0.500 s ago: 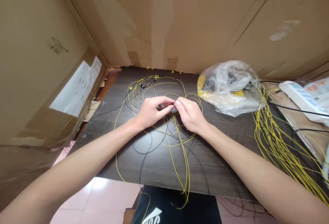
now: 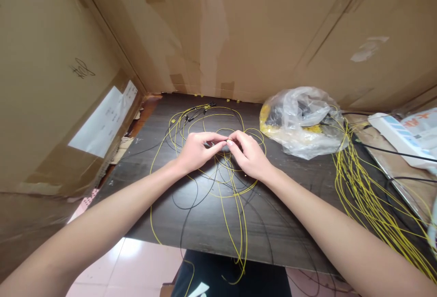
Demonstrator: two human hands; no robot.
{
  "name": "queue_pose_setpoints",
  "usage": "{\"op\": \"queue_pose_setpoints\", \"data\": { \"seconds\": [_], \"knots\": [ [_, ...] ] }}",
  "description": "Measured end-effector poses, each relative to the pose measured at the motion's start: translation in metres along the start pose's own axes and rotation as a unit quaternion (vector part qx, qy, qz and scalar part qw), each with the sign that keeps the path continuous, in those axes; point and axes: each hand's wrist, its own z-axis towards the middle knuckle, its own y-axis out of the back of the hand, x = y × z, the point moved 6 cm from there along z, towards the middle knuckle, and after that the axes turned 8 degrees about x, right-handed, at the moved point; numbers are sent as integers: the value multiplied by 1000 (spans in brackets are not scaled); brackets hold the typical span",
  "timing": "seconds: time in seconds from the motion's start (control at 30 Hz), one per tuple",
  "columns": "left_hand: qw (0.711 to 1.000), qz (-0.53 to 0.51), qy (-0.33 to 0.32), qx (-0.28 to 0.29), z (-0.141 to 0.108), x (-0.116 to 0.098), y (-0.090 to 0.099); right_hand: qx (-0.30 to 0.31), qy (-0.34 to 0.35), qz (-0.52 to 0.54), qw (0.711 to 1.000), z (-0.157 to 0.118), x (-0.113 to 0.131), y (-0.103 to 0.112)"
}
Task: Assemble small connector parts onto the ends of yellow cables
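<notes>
Over the middle of the dark table, my left hand (image 2: 198, 152) and my right hand (image 2: 250, 155) meet at their fingertips. Thumb and index finger of each are closed in a pinch on something tiny, with a pale yellowish speck between them; its kind is too small to make out. Thin yellow cables (image 2: 225, 215) trail from below the fingertips toward the front edge and hang past it. Around and under the hands lie loose loops of yellow and black cable (image 2: 190, 207). Small black connectors (image 2: 191, 118) rest on the loops behind my left hand.
A clear plastic bag (image 2: 302, 124) with yellow and dark contents sits at the back right. Beside it a thick bundle of yellow cables (image 2: 362, 197) runs down the right side, near a white power strip (image 2: 396, 135). Cardboard walls (image 2: 211, 37) enclose the back and left.
Both hands have shifted slightly left in view, still pinching together at the fingertips. The camera view has tilted a little, moving the scene slightly down.
</notes>
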Motion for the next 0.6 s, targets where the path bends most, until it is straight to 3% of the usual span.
{"op": "queue_pose_setpoints", "data": {
  "seconds": [0.23, 0.6],
  "knots": [
    [999, 2, 38, 6, -1, 6, 0, -66, 20, -2, 998, -2, 2, 6],
    [999, 27, 2, 17, 0, 3, -1, -47, -25, 37, 998, -1, -4, 3]
  ]
}}
